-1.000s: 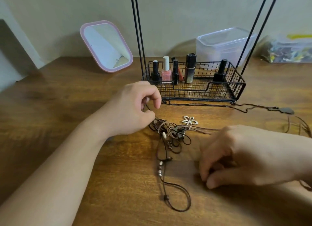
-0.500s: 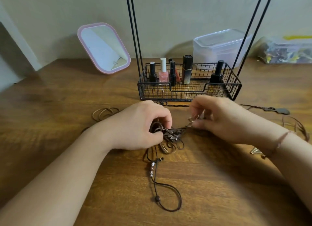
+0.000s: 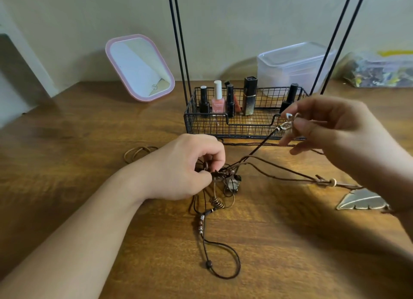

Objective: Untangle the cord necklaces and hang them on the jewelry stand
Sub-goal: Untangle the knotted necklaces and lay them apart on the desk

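Observation:
A knot of brown cord necklaces (image 3: 225, 182) lies on the wooden table (image 3: 89, 164), with a beaded loop (image 3: 223, 263) trailing toward me. My left hand (image 3: 187, 166) pinches the cords at the knot's left side. My right hand (image 3: 330, 128) is raised above the table and pinches a silver flower pendant (image 3: 287, 124), whose cord runs taut down to the knot. A metal leaf pendant (image 3: 362, 201) lies at the right under my right forearm. The jewelry stand (image 3: 241, 128) is a black wire basket with tall black rods; its top is out of frame.
Nail polish bottles (image 3: 218, 100) and a lipstick (image 3: 249, 96) stand in the basket. A pink-framed mirror (image 3: 139, 67) leans at the back left. A clear plastic box (image 3: 295, 66) and a bag (image 3: 380, 70) sit behind. A coiled tan cord (image 3: 138, 152) lies left of my left hand.
My right hand came off the table, took the flower pendant and lifted it up and to the right, pulling its cord taut. My left hand closed on the knot and stayed there.

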Demonstrator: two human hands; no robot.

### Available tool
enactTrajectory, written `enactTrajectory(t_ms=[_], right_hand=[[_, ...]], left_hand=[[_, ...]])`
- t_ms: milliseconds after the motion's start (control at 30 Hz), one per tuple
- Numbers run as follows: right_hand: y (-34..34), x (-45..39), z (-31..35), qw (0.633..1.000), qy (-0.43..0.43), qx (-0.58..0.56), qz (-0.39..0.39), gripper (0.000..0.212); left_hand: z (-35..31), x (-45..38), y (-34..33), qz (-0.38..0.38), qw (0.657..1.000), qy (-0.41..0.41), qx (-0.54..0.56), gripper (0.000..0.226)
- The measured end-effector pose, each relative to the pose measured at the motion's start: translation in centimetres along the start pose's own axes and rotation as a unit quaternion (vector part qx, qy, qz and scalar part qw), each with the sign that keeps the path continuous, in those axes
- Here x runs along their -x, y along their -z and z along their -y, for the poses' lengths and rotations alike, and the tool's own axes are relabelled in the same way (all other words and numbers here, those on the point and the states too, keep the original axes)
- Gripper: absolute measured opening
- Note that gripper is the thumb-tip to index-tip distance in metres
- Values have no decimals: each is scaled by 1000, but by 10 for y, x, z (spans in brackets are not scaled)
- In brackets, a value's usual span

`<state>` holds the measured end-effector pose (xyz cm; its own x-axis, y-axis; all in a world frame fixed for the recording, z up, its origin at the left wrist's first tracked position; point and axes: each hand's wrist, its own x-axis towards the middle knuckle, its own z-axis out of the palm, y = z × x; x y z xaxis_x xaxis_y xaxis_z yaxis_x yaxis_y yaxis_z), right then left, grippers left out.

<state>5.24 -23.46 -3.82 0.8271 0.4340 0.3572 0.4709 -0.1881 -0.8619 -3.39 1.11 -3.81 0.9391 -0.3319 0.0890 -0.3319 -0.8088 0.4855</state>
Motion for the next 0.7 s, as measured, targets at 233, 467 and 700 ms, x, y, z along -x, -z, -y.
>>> enactTrajectory(t_ms=[233,467,700], right_hand=[[-3,1,6,998,-28,-46,-12,24],[-5,4,19,971,-6,-239,17,17],[1,4,16,978,-29,-187,-87,25]], left_hand=[[2,0,-1,9,1000,5,19,28],[-16,-13,-32,-133,990,2,50,13],[-13,-12,-31,-112,992,17,63,12]])
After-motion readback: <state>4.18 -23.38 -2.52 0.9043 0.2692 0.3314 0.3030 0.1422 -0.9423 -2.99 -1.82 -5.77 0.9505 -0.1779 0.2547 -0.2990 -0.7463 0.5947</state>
